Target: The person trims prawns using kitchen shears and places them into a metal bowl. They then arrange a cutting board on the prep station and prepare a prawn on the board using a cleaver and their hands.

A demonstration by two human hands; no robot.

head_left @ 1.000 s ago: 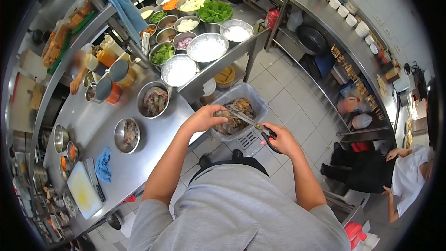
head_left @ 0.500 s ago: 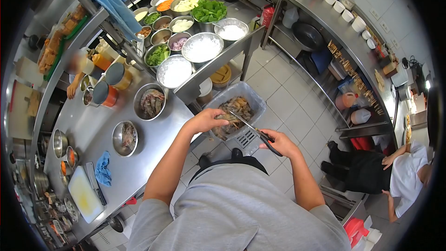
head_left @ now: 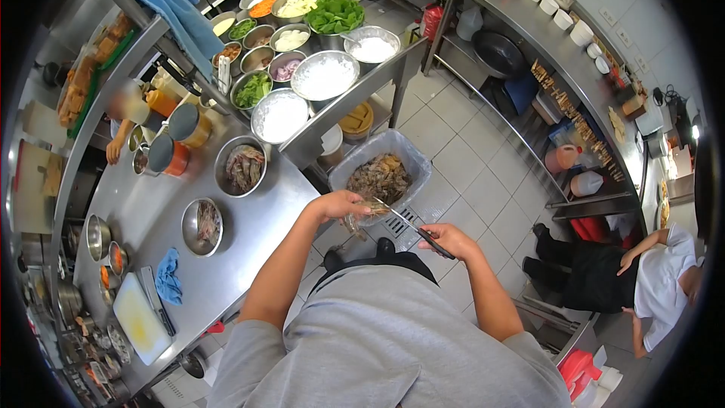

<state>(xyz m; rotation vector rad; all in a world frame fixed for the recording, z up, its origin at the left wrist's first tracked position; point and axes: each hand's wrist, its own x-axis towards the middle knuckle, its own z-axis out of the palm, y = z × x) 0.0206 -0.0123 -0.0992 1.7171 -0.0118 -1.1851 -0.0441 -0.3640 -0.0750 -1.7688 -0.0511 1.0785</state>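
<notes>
My left hand (head_left: 341,205) is closed on a raw shrimp (head_left: 371,209) held in front of my body, near the front edge of a lined bin. Scissors (head_left: 419,231) with dark handles are gripped in my right hand (head_left: 451,242), their blades reaching left to the shrimp. The bin (head_left: 418,175) has a clear plastic liner and holds a heap of shrimp scraps (head_left: 380,176). On the steel table to the left, one metal bowl (head_left: 263,176) contains whole shrimp, and a smaller bowl (head_left: 220,239) nearer me holds several more.
Bowls of vegetables and white powder (head_left: 326,75) crowd the raised shelf ahead. A knife (head_left: 157,301), a cutting board (head_left: 140,317) and a blue cloth (head_left: 168,276) lie on the table (head_left: 226,279). Another person (head_left: 642,279) stands at the right; a hand (head_left: 115,151) shows far left.
Both hands have come slightly down toward my body, with the shrimp and scissors. The shrimp has moved from above the heap to the bin's near edge, uncovering more of the scraps.
</notes>
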